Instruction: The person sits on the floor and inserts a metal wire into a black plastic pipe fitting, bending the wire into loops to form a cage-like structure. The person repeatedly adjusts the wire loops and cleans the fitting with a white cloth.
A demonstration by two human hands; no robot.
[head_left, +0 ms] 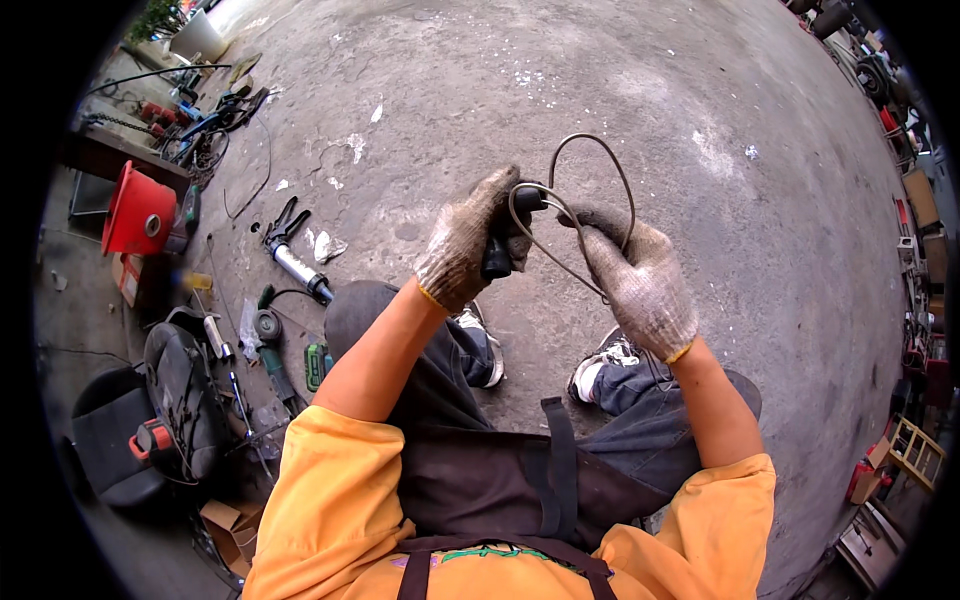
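Observation:
My left hand (462,238), in a dirty knitted work glove, is closed around a black cylindrical piece (496,259). Its dark upper end (529,198) sticks out past the fingers, and much of it is hidden by the glove. From that end runs a thin grey-brown cable (631,192), looping up and back between the hands. My right hand (645,285), gloved the same way, pinches the cable between thumb and fingers, close to the black end. Both hands are raised in front of my knees, above the concrete floor.
To the left lie a caulking gun (294,262), an angle grinder (272,345), a green battery pack (317,366) and a black car seat (118,425). A red wheel-shaped part (137,215) stands farther left. A small yellow ladder-like frame (915,452) and assorted parts line the right edge.

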